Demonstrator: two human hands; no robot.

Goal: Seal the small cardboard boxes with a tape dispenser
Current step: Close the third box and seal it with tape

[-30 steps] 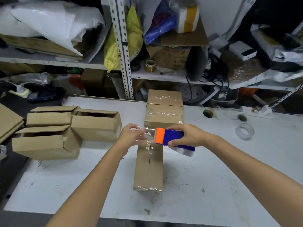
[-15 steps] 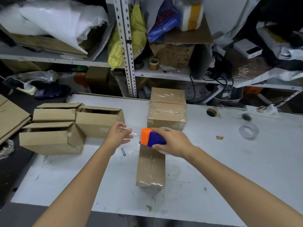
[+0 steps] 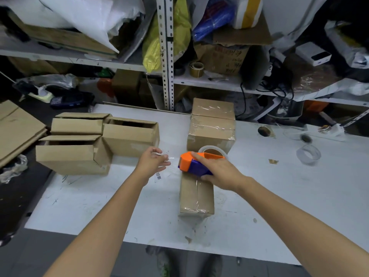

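A narrow cardboard box (image 3: 196,194) lies lengthwise in the middle of the white table (image 3: 279,206), with clear tape along its top seam. My right hand (image 3: 217,172) grips the orange and blue tape dispenser (image 3: 194,162) over the box's far end. My left hand (image 3: 152,162) hovers just left of the dispenser, above the table, fingers loosely spread, with a thin strand of clear tape at the fingertips. Two taped boxes (image 3: 211,132) stand right behind the dispenser.
Three open cardboard boxes (image 3: 95,142) sit at the table's left. Flat cardboard (image 3: 16,126) lies beyond them. Clear tape rolls (image 3: 308,153) and cores rest at the right. Cluttered metal shelves (image 3: 165,56) rise behind the table.
My left hand let go of the box's far end and drew away to the left. My right hand turned the dispenser and moved it slightly left over the box end.
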